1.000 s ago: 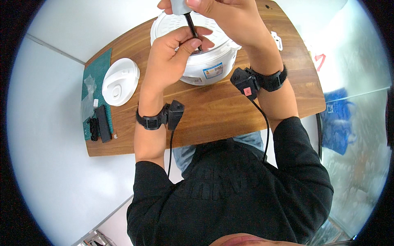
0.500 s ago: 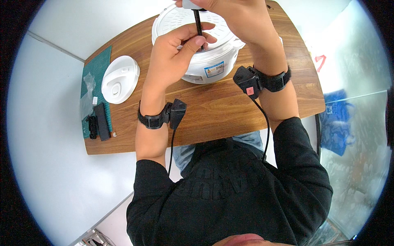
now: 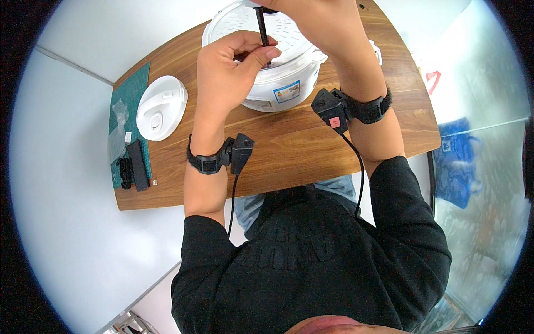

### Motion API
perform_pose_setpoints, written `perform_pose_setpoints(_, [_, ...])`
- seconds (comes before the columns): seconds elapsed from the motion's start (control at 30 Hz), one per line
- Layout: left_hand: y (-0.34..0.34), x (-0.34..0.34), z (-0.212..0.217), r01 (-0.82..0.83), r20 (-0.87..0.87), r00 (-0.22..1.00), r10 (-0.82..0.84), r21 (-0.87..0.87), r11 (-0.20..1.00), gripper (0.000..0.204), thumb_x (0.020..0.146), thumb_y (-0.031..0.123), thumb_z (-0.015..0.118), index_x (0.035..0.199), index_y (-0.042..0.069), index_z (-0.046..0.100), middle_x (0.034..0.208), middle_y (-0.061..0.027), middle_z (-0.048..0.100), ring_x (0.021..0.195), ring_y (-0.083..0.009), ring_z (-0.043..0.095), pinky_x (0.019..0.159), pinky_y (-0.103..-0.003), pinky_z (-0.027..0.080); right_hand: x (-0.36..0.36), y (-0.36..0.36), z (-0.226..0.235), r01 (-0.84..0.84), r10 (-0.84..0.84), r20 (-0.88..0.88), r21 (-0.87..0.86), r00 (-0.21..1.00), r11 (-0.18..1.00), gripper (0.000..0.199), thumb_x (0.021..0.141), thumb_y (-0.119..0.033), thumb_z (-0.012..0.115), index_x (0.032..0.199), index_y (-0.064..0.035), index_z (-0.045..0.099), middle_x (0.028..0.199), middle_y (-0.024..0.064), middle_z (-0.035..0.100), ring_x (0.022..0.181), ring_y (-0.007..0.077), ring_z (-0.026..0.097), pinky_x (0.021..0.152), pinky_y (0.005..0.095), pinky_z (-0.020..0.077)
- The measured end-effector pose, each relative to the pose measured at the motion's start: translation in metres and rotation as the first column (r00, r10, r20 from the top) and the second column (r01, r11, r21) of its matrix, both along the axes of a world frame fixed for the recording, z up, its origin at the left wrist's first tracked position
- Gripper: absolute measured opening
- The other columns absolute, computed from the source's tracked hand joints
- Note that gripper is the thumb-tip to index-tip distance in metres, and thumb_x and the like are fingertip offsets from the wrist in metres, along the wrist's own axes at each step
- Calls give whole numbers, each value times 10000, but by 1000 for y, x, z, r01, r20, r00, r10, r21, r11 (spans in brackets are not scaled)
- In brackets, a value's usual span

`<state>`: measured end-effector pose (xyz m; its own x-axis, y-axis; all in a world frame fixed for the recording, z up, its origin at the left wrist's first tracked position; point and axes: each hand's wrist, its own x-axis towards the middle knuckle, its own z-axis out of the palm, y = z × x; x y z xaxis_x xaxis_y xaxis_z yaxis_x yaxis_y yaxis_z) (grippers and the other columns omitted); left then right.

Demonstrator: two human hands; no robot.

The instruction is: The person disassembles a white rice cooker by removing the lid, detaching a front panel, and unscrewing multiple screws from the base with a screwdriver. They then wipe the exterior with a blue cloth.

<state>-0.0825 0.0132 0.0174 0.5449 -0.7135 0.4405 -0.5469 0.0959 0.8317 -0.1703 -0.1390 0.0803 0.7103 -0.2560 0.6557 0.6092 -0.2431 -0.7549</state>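
Note:
A round white appliance like a rice cooker (image 3: 261,98) stands on the table, labels on its near side. My right hand (image 3: 297,14), partly cut off by the upper edge, is closed round a screwdriver with a pale body, probably a powered one. Its long black shaft (image 3: 261,25) points down at the near rim of the appliance's ridged white top (image 3: 233,25). Beside that tip, my left hand (image 3: 233,61) has thumb and fingertips closed around the lower shaft. Whether it also pinches a screw there is hidden.
To the left, a white oval lid-like cover (image 3: 161,108) rests partly on a green cutting mat (image 3: 130,83). Near it lie clear plastic film (image 3: 118,131) and black strap-like pieces (image 3: 138,164). Cables run from both wrist-worn devices. A blue bag (image 3: 456,167) is off the table's right side.
The appliance and both hands have shifted slightly left. The screwdriver shaft still stands at the rim, now lower against my left fingers.

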Motion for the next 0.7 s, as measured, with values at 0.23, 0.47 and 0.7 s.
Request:
perform_pose_setpoints(0.23, [2, 2, 2, 123, -56, 991, -124, -37, 992, 157, 950, 9, 667, 1075, 0, 762, 906, -86, 791, 839, -117, 723, 772, -251, 565, 11, -1, -10, -183, 166, 131, 132, 977, 974, 546, 1008, -65, 634, 1487, 81, 417, 1002, 62, 680, 910, 109, 638, 809, 271, 548])
perform_pose_setpoints(0.47, [2, 0, -2, 15, 20, 1000, -15, 4, 1000, 122, 926, 49, 721, 1032, 34, 780, 880, -74, 788, 798, -107, 711, 722, -247, 542, -7, 11, 4, 143, -147, -12, -143, 989, 979, 570, 912, -144, 794, 1360, 77, 518, 976, 38, 659, 815, 83, 597, 707, 248, 519])
perform_pose_setpoints(0.7, [0, -2, -1, -3, 51, 999, 4, -13, 1000, 118, 915, 90, 746, 1013, 36, 783, 860, -79, 786, 792, -127, 723, 716, -248, 535, 3, 9, 1, -43, 31, 72, 178, 997, 983, 608, 932, -62, 749, 1423, 93, 427, 1017, 113, 692, 919, 146, 676, 784, 287, 578])
